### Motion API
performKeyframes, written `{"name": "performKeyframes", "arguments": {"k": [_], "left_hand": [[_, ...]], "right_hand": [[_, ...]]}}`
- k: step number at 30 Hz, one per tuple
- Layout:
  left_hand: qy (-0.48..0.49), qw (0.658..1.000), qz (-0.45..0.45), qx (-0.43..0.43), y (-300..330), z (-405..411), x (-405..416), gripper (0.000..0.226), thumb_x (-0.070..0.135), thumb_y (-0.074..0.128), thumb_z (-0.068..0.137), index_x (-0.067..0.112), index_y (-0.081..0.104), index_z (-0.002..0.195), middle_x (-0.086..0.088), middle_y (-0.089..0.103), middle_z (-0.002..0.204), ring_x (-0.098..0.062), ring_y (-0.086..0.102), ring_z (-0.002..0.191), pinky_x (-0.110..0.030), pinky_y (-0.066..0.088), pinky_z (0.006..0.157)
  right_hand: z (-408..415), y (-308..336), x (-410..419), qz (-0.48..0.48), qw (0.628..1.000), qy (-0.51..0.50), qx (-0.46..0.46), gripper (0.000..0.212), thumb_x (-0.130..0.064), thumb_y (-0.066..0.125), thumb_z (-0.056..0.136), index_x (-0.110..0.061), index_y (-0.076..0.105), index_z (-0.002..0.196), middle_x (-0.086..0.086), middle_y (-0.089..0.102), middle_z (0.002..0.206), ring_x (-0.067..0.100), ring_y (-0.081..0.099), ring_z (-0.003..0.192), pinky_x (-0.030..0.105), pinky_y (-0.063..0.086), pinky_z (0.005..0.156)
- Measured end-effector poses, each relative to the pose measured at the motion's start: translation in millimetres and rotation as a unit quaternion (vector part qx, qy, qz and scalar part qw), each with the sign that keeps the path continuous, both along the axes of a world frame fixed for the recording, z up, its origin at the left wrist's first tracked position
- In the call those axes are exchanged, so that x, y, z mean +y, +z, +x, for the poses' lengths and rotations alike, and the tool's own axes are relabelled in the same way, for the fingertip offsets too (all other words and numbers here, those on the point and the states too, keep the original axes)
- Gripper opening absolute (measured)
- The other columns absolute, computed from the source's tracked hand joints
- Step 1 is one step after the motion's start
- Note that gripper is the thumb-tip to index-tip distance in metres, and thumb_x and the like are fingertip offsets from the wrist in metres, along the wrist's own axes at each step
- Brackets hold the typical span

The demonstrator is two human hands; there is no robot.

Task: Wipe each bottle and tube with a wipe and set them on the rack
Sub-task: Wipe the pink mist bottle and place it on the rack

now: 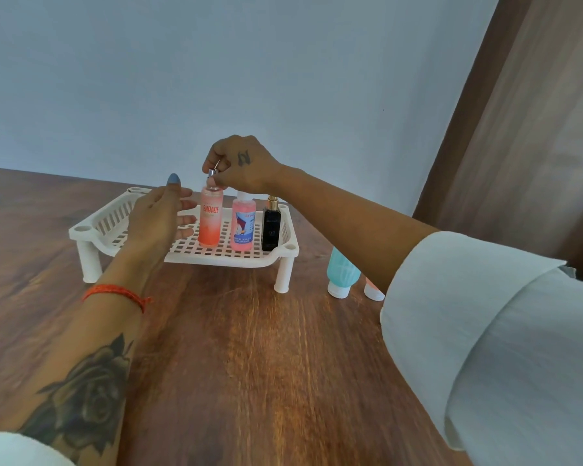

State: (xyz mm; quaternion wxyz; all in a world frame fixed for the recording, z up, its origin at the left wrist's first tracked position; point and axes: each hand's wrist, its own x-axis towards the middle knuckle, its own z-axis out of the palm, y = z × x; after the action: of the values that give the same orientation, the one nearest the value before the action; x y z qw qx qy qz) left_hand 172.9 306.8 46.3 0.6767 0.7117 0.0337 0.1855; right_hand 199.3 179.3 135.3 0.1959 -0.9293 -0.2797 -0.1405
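The right hand (241, 163) reaches over the white rack (216, 252) and pinches the silver spray top of the orange bottle (210, 218), which stands upright on the rack's grid. The left hand (160, 218) hovers just beside that bottle, fingers spread and relaxed, grasping nothing. A pink bottle (243, 223) and a black bottle (271, 227) stand to the right in the same row. A teal tube (341, 275) stands on the wooden table (249, 364) beside the rack.

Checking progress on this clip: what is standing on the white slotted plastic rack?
Three upright bottles: an orange spray bottle pinched at its cap by the right hand, a pink bottle and a black bottle. The open left hand hides part of the white slotted plastic rack.
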Motion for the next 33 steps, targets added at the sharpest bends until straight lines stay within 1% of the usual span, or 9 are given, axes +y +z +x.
{"name": "performKeyframes", "arguments": {"k": [4, 8, 15, 18, 20, 22, 24, 29, 33], "left_hand": [[-0.001, 1.0, 0.002, 0.003, 0.1, -0.7, 0.8, 0.048, 0.05, 0.033, 0.097, 0.015, 0.059, 0.118, -0.009, 0.063, 0.123, -0.027, 0.062, 0.103, -0.04, 0.052, 0.091], [0.015, 1.0, 0.012, -0.01, 0.2, -2.2, -0.6, 0.047, 0.05, 0.033, 0.098, 0.017, 0.059, 0.118, -0.004, 0.063, 0.12, -0.022, 0.063, 0.097, -0.032, 0.051, 0.083], [0.065, 0.992, 0.067, -0.084, 2.7, -14.3, -3.0, 0.047, 0.051, 0.037, 0.096, 0.017, 0.056, 0.121, -0.003, 0.06, 0.125, -0.019, 0.058, 0.105, -0.041, 0.047, 0.096], [0.087, 0.983, 0.094, -0.133, 11.7, -27.8, -13.4, 0.042, 0.045, 0.041, 0.097, 0.016, 0.055, 0.124, -0.002, 0.058, 0.128, -0.015, 0.055, 0.105, -0.023, 0.045, 0.088], [0.068, 0.976, 0.118, -0.17, 17.6, -38.9, -22.9, 0.039, 0.042, 0.044, 0.097, 0.018, 0.053, 0.126, 0.0, 0.056, 0.13, -0.013, 0.055, 0.105, -0.016, 0.042, 0.082], [0.03, 0.969, 0.139, -0.202, 20.0, -47.9, -34.2, 0.041, 0.042, 0.048, 0.094, 0.021, 0.051, 0.129, -0.001, 0.053, 0.136, -0.013, 0.054, 0.112, -0.026, 0.045, 0.089], [-0.007, 0.965, 0.147, -0.219, 21.6, -56.2, -46.9, 0.05, 0.047, 0.05, 0.088, 0.023, 0.048, 0.132, 0.0, 0.051, 0.139, -0.007, 0.049, 0.115, -0.027, 0.043, 0.09], [-0.1, 0.95, 0.171, -0.241, 30.3, -75.9, -91.8, 0.051, 0.042, 0.058, 0.086, 0.032, 0.043, 0.134, 0.007, 0.046, 0.14, -0.001, 0.046, 0.115, -0.008, 0.037, 0.082], [-0.153, 0.941, 0.177, -0.244, 24.7, -89.7, -133.4, 0.052, 0.032, 0.062, 0.087, 0.027, 0.043, 0.136, 0.005, 0.047, 0.14, -0.006, 0.048, 0.117, -0.019, 0.043, 0.091]], "right_hand": [[4.0, -4.6, -0.5, 0.008, 1.0, -0.007, -0.004, 0.022, -0.013, 0.071, 0.079, -0.007, 0.068, 0.1, -0.015, 0.048, 0.07, 0.011, 0.053, 0.077, 0.02, 0.044, 0.072], [5.9, -6.6, -1.8, 0.009, 1.0, -0.009, -0.006, 0.023, -0.017, 0.069, 0.081, -0.009, 0.066, 0.103, -0.017, 0.046, 0.069, 0.009, 0.05, 0.075, 0.012, 0.037, 0.065], [-1.5, -2.2, -9.8, 0.04, 0.999, -0.02, -0.011, 0.034, -0.031, 0.068, 0.084, -0.013, 0.062, 0.111, 0.0, 0.063, 0.101, 0.01, 0.056, 0.086, 0.012, 0.039, 0.069], [-14.9, 5.0, -23.0, 0.068, 0.997, -0.029, -0.024, 0.037, -0.034, 0.067, 0.084, -0.014, 0.06, 0.115, 0.004, 0.065, 0.106, 0.012, 0.06, 0.089, 0.019, 0.044, 0.076], [-28.5, 10.1, -36.5, 0.08, 0.995, -0.031, -0.042, 0.04, -0.034, 0.066, 0.085, -0.014, 0.058, 0.119, 0.005, 0.065, 0.109, 0.012, 0.059, 0.092, 0.02, 0.044, 0.081], [-43.2, 13.5, -53.7, 0.087, 0.994, -0.036, -0.056, 0.042, -0.035, 0.064, 0.086, -0.014, 0.055, 0.122, 0.005, 0.065, 0.113, 0.014, 0.059, 0.097, 0.021, 0.044, 0.084], [-56.3, 14.8, -72.3, 0.097, 0.993, -0.045, -0.056, 0.045, -0.037, 0.064, 0.086, -0.015, 0.053, 0.124, 0.005, 0.063, 0.116, 0.015, 0.058, 0.103, 0.02, 0.043, 0.086], [-89.2, 8.2, -123.8, 0.117, 0.987, -0.087, -0.066, 0.049, -0.041, 0.062, 0.087, -0.018, 0.049, 0.128, 0.003, 0.059, 0.124, 0.013, 0.054, 0.112, 0.018, 0.038, 0.087], [-109.3, -10.0, -165.3, 0.156, 0.977, -0.127, -0.064, 0.05, -0.038, 0.063, 0.086, -0.018, 0.048, 0.129, 0.001, 0.056, 0.128, 0.011, 0.051, 0.115, 0.019, 0.037, 0.091]]}}
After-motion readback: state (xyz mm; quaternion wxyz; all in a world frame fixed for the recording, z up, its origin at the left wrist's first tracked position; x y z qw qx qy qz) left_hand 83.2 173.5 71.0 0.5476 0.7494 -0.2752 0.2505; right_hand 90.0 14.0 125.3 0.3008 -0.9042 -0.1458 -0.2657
